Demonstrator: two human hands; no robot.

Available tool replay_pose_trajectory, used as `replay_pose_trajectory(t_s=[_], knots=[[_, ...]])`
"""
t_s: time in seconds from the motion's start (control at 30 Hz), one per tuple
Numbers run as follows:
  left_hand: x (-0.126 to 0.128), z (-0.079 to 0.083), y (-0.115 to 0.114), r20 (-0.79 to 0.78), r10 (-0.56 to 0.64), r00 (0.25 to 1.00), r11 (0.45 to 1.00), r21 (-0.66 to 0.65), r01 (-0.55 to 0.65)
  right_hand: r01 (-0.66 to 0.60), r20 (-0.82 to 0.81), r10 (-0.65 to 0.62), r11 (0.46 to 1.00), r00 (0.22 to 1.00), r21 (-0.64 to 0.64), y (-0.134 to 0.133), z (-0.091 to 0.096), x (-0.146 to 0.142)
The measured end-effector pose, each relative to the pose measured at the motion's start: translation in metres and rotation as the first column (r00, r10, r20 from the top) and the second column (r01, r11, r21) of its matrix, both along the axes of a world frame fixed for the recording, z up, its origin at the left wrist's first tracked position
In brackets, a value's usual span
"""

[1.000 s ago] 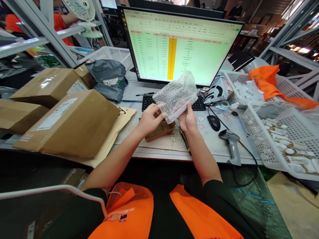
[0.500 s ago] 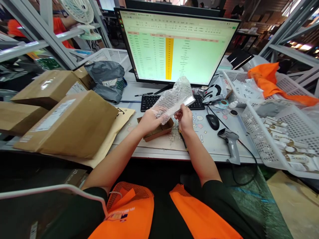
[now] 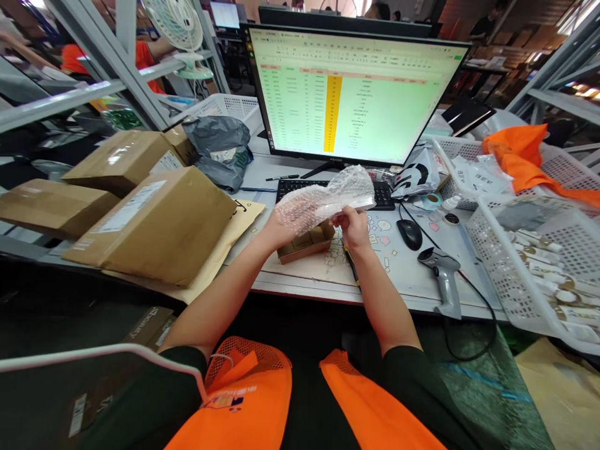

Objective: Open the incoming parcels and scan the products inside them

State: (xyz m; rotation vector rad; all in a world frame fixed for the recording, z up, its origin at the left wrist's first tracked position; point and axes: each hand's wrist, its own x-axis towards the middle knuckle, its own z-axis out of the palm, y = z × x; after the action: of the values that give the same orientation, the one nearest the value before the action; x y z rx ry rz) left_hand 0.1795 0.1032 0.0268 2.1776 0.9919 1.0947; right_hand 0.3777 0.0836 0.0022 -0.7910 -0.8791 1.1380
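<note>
In front of the monitor, a clear sheet of bubble wrap (image 3: 349, 184) is held up between my hands. A slim whitish piece (image 3: 360, 205) shows along its lower right edge; whether it is a separate item is unclear. My right hand (image 3: 355, 229) pinches the wrap at that lower edge. The wrap drapes over my left hand (image 3: 281, 222), whose fingers show blurred through the plastic and hold it from the left. Just below sits an open small cardboard box (image 3: 307, 252), its inside partly hidden by the wrap. A yellow-and-black cutter (image 3: 351, 265) lies by my right wrist.
Taped cartons (image 3: 162, 231) and a grey plastic parcel (image 3: 222, 150) crowd the left. The monitor (image 3: 356, 94) and keyboard (image 3: 387, 197) stand behind. To the right are a mouse (image 3: 409, 234), a barcode scanner (image 3: 443, 275) and a white basket (image 3: 504, 269) with several tubes.
My left hand has gone further under the bubble wrap, which now covers its fingers. The wrap sits lower and flatter. The whole view has shifted slightly, moving the scene rightward.
</note>
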Motion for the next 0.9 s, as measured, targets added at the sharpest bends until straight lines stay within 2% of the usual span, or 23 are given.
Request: replay_pose_trajectory(t_s=[0.1, 0.17, 0.27, 0.37, 0.63, 0.77, 0.9], knots=[[-0.002, -0.001, -0.003, -0.092, -0.032, 0.995, 0.994, -0.107, 0.022, -0.036, -0.028, 0.037, 0.999, 0.999, 0.031, -0.002, 0.001, -0.002], [-0.004, -0.004, -0.007, -0.06, -0.06, 0.996, 0.99, -0.133, 0.051, -0.028, -0.051, 0.03, 0.999, 0.998, 0.042, -0.002, 0.001, -0.002], [-0.008, -0.006, -0.013, 0.052, -0.013, 0.999, 0.986, -0.163, 0.022, 0.061, -0.089, -0.057, 0.997, 0.994, 0.044, 0.002, 0.002, 0.001], [-0.016, -0.004, -0.019, 0.015, -0.006, 1.0, 0.969, -0.245, 0.009, 0.121, -0.091, -0.118, 0.992, 0.989, 0.03, 0.006, 0.002, 0.005], [-0.031, 0.002, -0.041, 0.053, 0.033, 0.998, 0.988, -0.15, -0.024, 0.13, -0.092, -0.131, 0.991, 0.987, -0.014, 0.008, -0.001, 0.006], [-0.035, 0.007, -0.057, 0.069, 0.041, 0.997, 0.988, -0.151, -0.03, 0.187, -0.033, -0.186, 0.982, 0.982, 0.003, 0.013, -0.009, 0.007], [-0.049, 0.009, -0.064, 0.097, 0.147, 0.984, 0.977, -0.17, -0.13, 0.287, -0.085, -0.289, 0.957, 0.954, -0.034, 0.021, -0.012, 0.018]])
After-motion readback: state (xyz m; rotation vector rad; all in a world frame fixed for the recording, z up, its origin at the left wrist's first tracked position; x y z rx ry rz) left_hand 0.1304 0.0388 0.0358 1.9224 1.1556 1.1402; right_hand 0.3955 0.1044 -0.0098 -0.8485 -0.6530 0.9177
